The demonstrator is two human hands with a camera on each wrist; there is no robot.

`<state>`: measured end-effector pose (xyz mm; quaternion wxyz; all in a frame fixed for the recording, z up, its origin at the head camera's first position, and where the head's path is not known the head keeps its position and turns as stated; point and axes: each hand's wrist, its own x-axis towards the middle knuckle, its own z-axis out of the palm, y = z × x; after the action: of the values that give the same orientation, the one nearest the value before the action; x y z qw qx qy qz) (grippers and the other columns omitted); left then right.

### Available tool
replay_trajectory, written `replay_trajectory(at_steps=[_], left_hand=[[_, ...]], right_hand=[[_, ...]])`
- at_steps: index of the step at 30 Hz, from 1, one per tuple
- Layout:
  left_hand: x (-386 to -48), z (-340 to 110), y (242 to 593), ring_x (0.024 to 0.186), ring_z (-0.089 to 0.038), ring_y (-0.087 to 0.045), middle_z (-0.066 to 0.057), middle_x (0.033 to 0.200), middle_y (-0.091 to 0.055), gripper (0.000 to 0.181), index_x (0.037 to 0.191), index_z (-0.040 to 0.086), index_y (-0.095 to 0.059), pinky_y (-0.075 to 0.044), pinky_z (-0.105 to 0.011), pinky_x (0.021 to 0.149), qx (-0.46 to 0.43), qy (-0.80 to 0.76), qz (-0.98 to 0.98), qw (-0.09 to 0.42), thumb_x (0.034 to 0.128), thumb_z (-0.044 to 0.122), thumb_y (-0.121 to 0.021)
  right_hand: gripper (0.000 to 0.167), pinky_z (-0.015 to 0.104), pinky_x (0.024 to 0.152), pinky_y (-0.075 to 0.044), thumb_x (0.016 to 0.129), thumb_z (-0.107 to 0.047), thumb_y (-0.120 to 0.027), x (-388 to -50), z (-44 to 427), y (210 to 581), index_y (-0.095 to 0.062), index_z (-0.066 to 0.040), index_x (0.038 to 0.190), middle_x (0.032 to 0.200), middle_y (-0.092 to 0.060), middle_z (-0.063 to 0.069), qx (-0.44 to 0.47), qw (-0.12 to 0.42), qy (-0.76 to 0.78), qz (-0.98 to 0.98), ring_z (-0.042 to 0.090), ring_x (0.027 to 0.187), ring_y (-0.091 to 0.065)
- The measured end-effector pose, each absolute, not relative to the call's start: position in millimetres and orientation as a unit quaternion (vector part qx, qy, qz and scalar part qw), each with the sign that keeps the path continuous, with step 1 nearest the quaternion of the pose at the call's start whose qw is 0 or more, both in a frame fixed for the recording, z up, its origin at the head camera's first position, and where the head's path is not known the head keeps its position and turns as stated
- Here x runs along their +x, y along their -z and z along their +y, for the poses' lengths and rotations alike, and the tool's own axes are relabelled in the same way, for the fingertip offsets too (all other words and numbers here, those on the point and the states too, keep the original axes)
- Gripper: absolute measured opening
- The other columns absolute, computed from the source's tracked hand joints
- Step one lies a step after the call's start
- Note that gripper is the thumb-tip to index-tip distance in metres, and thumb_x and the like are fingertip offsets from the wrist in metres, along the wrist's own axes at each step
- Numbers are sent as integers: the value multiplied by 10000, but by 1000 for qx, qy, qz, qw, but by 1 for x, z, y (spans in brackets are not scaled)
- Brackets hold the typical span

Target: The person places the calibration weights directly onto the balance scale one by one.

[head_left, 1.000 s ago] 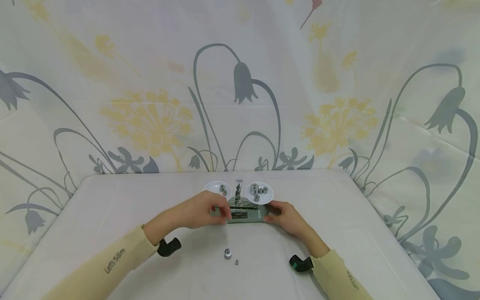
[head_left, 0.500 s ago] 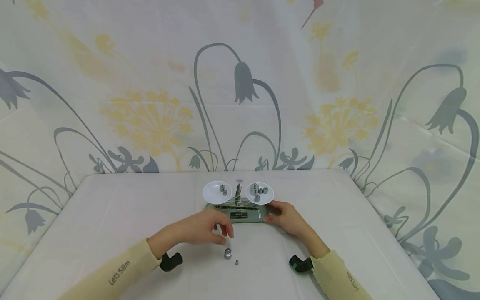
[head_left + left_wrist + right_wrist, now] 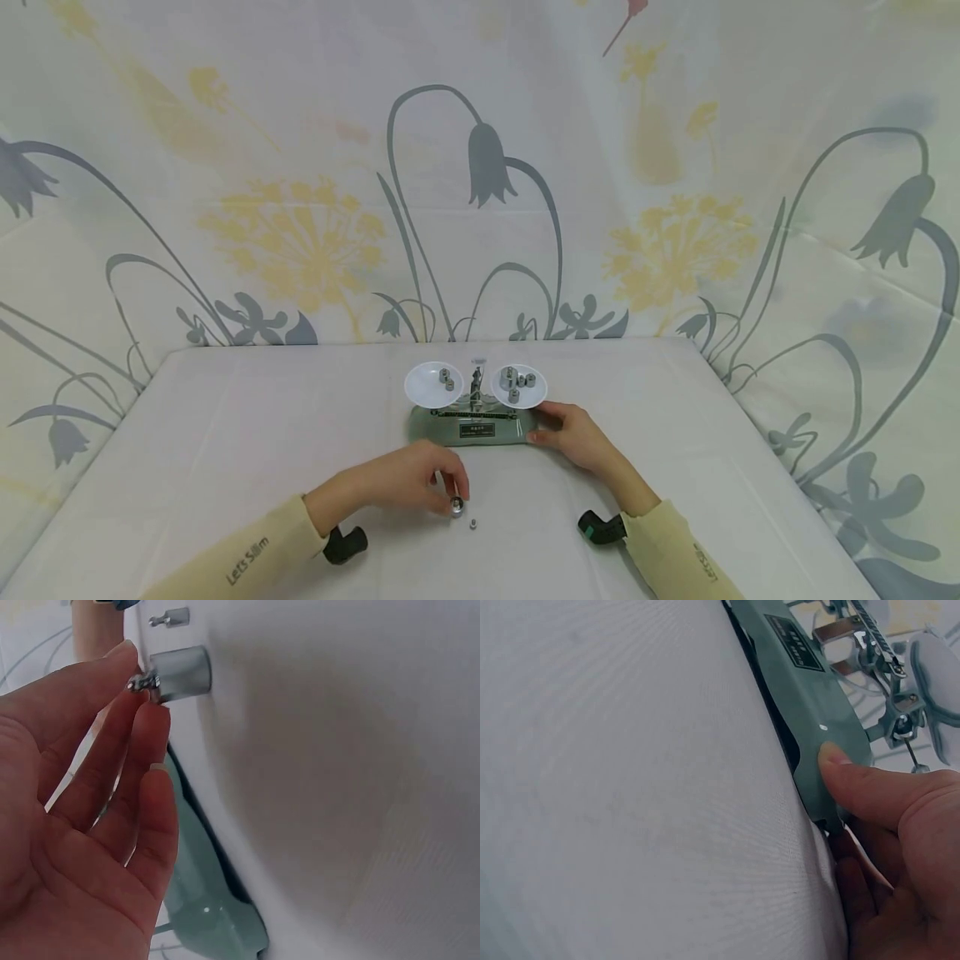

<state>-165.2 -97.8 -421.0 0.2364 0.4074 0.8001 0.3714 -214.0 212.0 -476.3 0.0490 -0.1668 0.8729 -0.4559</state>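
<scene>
My left hand (image 3: 408, 477) is at a large metal weight (image 3: 182, 673) standing on the table. Thumb and fingertips lie on either side of its knob, with a small gap showing at the thumb in the left wrist view. A smaller weight (image 3: 473, 524) stands just beside it. My right hand (image 3: 576, 435) grips the right end of a green balance scale (image 3: 810, 712), thumb on top of the base, other fingers at its end and partly hidden. Several weights (image 3: 513, 383) are on its right pan (image 3: 538, 390); two weights (image 3: 447, 380) are on the left pan (image 3: 422, 386).
The scale stands toward the back of the white-covered table (image 3: 300, 383). Behind it hangs a flower-patterned cloth (image 3: 480, 275). A black wrist device (image 3: 346, 546) is at the left sleeve, another black device (image 3: 602, 527) at the right.
My left hand has come from the front of the scale toward me and down to the large weight. The right hand stays on the scale's base.
</scene>
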Motion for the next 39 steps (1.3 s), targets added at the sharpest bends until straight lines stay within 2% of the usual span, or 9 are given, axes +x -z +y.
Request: replay_trajectory(at_steps=[10, 26, 39], left_hand=[[-162, -97, 429, 864, -38, -618, 143, 902, -657, 235, 944, 156, -731, -499, -233, 769, 401, -385, 795, 241, 786, 6, -819], [-162, -98, 439, 863, -47, -596, 152, 905, -640, 236, 959, 174, -724, -502, -220, 780, 400, -383, 795, 248, 813, 6, -801], [-161, -98, 441, 821, -38, -600, 152, 872, -636, 231, 933, 175, -720, -501, -220, 738, 402, -386, 796, 237, 792, 23, -822]], right_hand=[[577, 504, 1101, -362, 836, -169, -801, -215, 212, 478, -597, 11, 1344, 1361, -587, 174, -167, 49, 463, 869, 359, 1325, -481], [575, 509, 1102, -359, 839, -185, -796, -215, 213, 479, -600, -6, 1349, 1366, -587, 163, -168, 48, 457, 872, 353, 1330, -477], [568, 499, 1104, -360, 835, -155, -796, -215, 213, 477, -601, -4, 1346, 1366, -586, 163, -165, 50, 455, 874, 346, 1333, -475]])
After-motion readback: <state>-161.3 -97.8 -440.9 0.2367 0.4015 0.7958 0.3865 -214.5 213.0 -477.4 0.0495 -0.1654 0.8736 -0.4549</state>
